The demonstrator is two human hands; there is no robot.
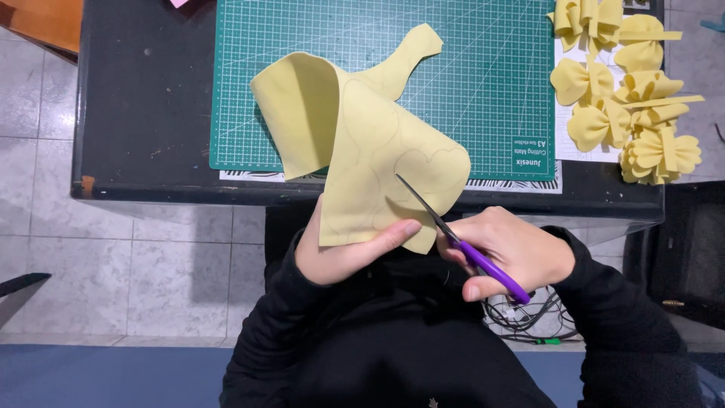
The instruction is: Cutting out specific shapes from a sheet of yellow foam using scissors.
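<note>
Cutting step underway: left hand [340, 253] pinches the lower edge of a pale yellow foam sheet [370, 143], thumb on top, fingers clamped on it. The sheet is held up off the near edge of the tabletop [151, 113], curled over on its left side, its far end hanging over the green cutting mat [483, 75]. Faint traced heart outlines show on the sheet. Right hand [513, 253] is closed round the purple handles of the scissors [453, 234], blades slightly apart with the tip into the sheet beside a traced outline. Judged: mid-cut along a drawn line; the next move needs the sheet turned to follow the curve while the blades close.

Around: a pile of finished yellow foam bows [627, 98] at the far right corner of the tabletop, on white paper. Cables [529, 317] lie on the floor below the right wrist. The curled flap hides part of the sheet; nothing blocks the blades.
</note>
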